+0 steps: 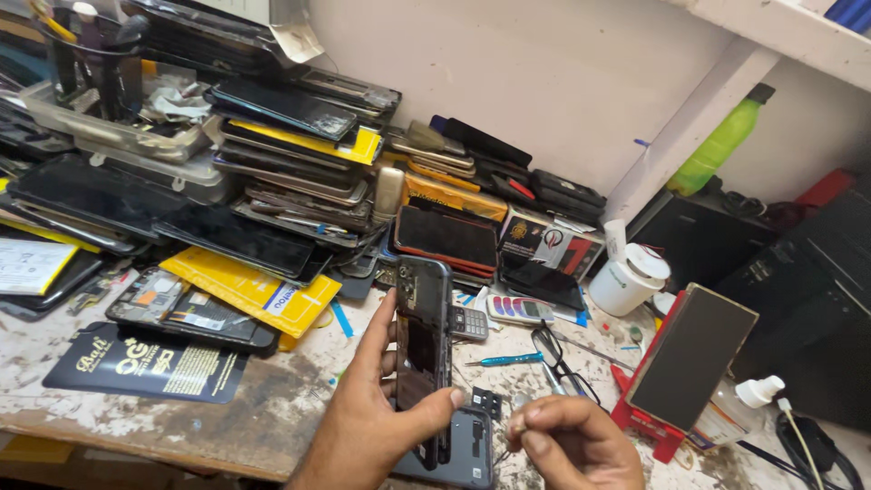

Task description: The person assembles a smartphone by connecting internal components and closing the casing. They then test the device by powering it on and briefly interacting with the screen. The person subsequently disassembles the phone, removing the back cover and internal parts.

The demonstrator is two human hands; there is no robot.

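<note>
My left hand (376,413) holds an opened phone body (423,349) upright on its edge, thumb on the near side and fingers behind it, so its bare inner frame faces right. My right hand (572,440) sits just right of it with fingers pinched together on something very small that I cannot make out. Under both hands a dark phone back cover (463,449) lies flat on the worn bench, with a small black part (485,401) beside it.
Tall piles of old phones and screens (290,172) fill the back left. A teal screwdriver (504,360), a keypad phone (517,310), a white tub (629,281), a red stand holding a panel (689,358), a small white bottle (739,408) and a green bottle (721,145) stand around.
</note>
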